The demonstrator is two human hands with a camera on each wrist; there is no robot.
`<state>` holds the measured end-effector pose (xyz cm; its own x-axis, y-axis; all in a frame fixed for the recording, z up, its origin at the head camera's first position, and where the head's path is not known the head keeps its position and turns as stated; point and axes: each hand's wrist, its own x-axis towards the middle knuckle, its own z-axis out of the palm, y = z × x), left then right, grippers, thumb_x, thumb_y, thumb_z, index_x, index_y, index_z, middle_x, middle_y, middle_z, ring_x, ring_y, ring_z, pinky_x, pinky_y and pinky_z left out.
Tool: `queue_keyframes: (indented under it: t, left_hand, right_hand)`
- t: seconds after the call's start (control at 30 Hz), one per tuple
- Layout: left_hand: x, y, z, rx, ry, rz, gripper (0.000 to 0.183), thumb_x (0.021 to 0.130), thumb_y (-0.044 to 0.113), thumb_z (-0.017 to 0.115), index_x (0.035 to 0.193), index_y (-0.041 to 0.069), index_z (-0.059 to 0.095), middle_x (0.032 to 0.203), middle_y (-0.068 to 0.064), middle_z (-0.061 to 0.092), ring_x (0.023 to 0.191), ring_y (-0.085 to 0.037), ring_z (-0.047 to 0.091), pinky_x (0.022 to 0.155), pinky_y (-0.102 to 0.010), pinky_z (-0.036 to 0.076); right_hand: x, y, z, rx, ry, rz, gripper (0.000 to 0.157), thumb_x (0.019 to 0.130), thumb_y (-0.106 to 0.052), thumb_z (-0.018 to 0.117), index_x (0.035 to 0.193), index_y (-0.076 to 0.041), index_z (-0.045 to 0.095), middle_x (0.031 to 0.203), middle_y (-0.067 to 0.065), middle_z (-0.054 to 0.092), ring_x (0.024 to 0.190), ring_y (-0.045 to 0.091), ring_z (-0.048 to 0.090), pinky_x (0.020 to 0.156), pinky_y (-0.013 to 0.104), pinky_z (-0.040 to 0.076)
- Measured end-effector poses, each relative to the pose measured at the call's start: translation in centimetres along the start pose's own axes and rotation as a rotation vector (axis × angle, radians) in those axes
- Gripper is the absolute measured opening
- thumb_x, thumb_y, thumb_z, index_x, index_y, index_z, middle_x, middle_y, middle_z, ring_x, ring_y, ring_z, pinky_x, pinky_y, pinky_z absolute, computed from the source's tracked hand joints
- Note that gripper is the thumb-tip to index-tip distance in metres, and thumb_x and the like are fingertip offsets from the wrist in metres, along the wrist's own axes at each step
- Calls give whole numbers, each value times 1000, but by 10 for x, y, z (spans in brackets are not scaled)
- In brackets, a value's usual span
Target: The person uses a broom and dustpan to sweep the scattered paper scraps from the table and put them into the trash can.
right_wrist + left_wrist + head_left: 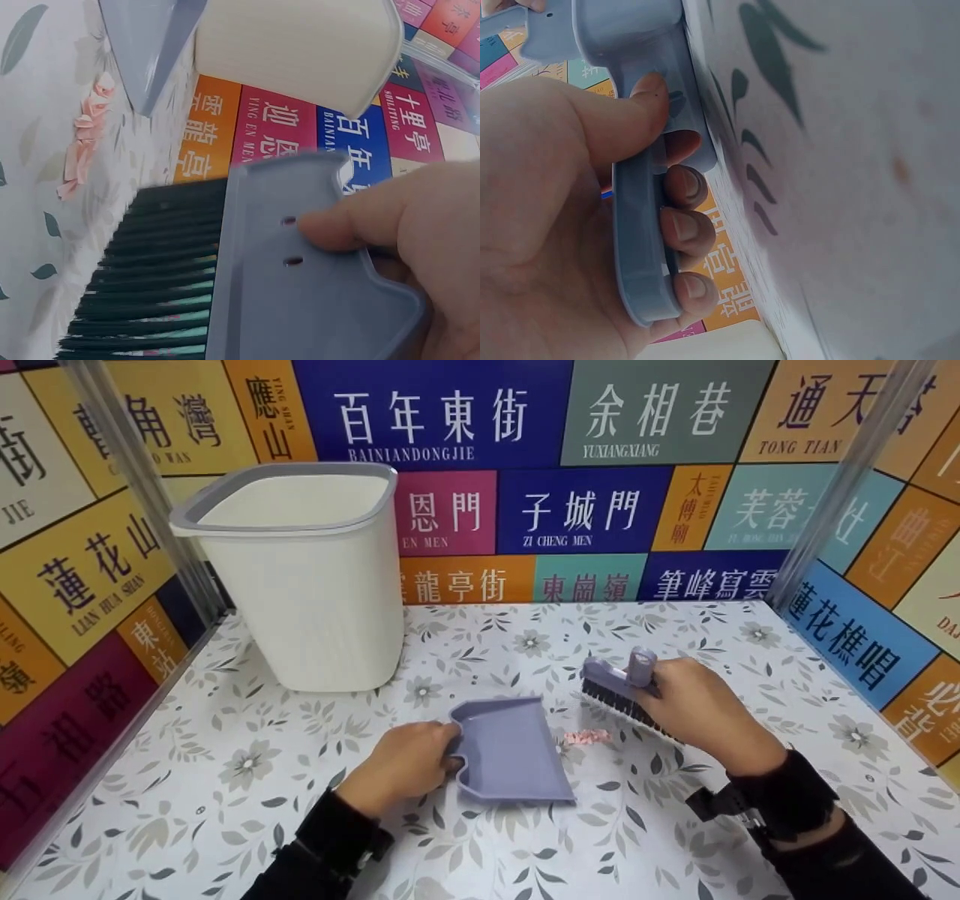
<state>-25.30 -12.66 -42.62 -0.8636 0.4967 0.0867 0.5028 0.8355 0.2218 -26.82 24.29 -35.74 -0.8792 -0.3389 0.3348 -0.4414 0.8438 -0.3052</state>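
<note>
A grey-purple dustpan [514, 750] lies on the table with its wide edge facing right. My left hand [412, 757] grips its handle [641, 240], fingers curled beneath and thumb on top in the left wrist view. My right hand [697, 709] holds a small hand brush [611, 679] of the same colour, with dark bristles [150, 270] pointing down. Between the dustpan's edge and the brush lies a small pile of pink scraps [587, 736], also seen as pink paper bits [86, 139] in the right wrist view.
A white bin [322, 607] with a grey rim stands at the back left, behind the dustpan. A floral cloth [247, 765] covers the table. Walls with coloured sign panels [585, 510] enclose the back and sides, with clear corner posts.
</note>
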Motion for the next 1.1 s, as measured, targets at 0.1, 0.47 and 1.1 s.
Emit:
queue_keyframes:
  t: [0.1, 0.47, 1.1]
  left_hand:
    - [-1, 0, 0, -2, 1, 0, 18, 97, 22, 78, 100, 10, 65, 82, -2, 62, 79, -26, 65, 75, -46, 58]
    - [0, 1, 0, 14, 4, 3, 19, 96, 22, 79, 97, 11, 64, 81, -2, 61, 79, -27, 65, 74, -47, 58]
    - [0, 0, 1, 11, 4, 5, 18, 96, 22, 79, 99, 11, 65, 84, -3, 64, 82, -28, 67, 78, -48, 59]
  right_hand:
    - [0, -1, 5, -3, 17, 41, 14, 96, -12, 76, 85, -6, 69, 63, 1, 54, 55, 17, 49, 52, 37, 42]
    - [-1, -16, 21, -35, 19, 39, 34, 88, -8, 76, 66, -13, 51, 62, 3, 56, 53, 18, 52, 50, 38, 47]
    - [-7, -39, 22, 50, -61, 25, 25, 93, -11, 78, 73, -11, 62, 59, -3, 51, 51, 13, 48, 48, 31, 42]
